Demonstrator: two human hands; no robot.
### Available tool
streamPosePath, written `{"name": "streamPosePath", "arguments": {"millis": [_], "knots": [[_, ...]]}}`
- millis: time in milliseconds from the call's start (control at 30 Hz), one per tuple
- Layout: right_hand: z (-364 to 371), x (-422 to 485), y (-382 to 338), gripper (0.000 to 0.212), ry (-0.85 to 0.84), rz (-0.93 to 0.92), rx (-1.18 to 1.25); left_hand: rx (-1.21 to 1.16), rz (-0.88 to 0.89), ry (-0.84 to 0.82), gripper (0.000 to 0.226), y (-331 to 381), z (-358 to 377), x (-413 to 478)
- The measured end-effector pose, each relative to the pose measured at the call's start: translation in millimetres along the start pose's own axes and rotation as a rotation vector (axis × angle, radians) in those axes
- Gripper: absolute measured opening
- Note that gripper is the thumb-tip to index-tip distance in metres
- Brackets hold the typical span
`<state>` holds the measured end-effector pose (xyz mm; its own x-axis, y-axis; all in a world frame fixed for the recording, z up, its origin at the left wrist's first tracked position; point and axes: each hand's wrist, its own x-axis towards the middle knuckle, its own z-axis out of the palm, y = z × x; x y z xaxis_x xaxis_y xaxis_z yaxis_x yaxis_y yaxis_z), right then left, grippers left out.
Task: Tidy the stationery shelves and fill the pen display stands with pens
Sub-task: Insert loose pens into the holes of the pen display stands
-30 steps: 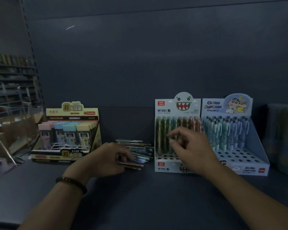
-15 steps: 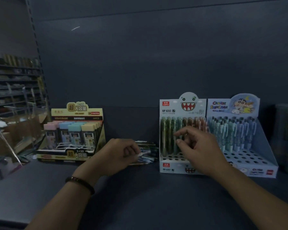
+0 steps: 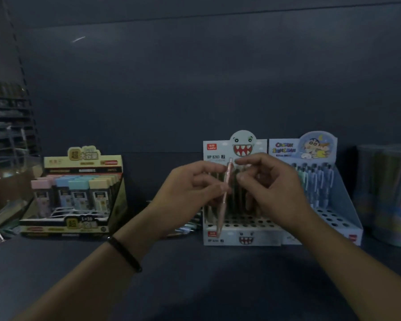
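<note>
Passing the pink pen [image 3: 226, 193] across wants care. The left hand [image 3: 190, 193] pinches it near-upright at mid-barrel; the right hand [image 3: 271, 193], at its 3 o'clock, curls finger and thumb by the top, contact unclear. Grip high, tip down, then lower into a free hole of the monster stand [image 3: 241, 237] behind. Loose pens [image 3: 188, 225] lie at the stand's 9 o'clock.

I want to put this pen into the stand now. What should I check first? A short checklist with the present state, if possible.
1. Left hand holds the pen: ok.
2. Right hand grips the pen: cannot tell; its fingertips are near the top end.
3. Pen roughly upright: ok, slightly tilted.
4. Free holes in the stand: ok, front rows are empty.
5. More loose pens to place: ok, they lie left of the stand.
</note>
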<state>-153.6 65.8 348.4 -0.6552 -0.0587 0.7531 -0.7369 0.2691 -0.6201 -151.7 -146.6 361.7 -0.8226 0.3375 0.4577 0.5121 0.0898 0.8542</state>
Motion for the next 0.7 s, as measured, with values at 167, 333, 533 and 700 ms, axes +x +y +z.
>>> {"name": "streamPosePath", "arguments": {"millis": [167, 333, 533, 700], "knots": [[-24.4, 7.3, -0.2, 0.022, 0.093, 0.003, 0.051, 0.056, 0.041, 0.017, 0.020, 1.1, 34.8, 14.5], [-28.8, 8.7, 7.7, 0.016, 0.085, 0.006, 0.037, 0.073, 0.068, 0.088, 0.013, -0.5, 45.6, 23.1], [-35.9, 11.1, 13.6, 0.015, 0.042, 0.045, 0.059, 0.145, 0.124, 0.122, 0.025, -6.6, 58.1, 25.2], [-44.6, 14.4, 24.6, 0.014, 0.173, 0.059, -0.037, 0.628, 0.355, 0.131, 0.040, -33.6, 56.7, 11.1]]}}
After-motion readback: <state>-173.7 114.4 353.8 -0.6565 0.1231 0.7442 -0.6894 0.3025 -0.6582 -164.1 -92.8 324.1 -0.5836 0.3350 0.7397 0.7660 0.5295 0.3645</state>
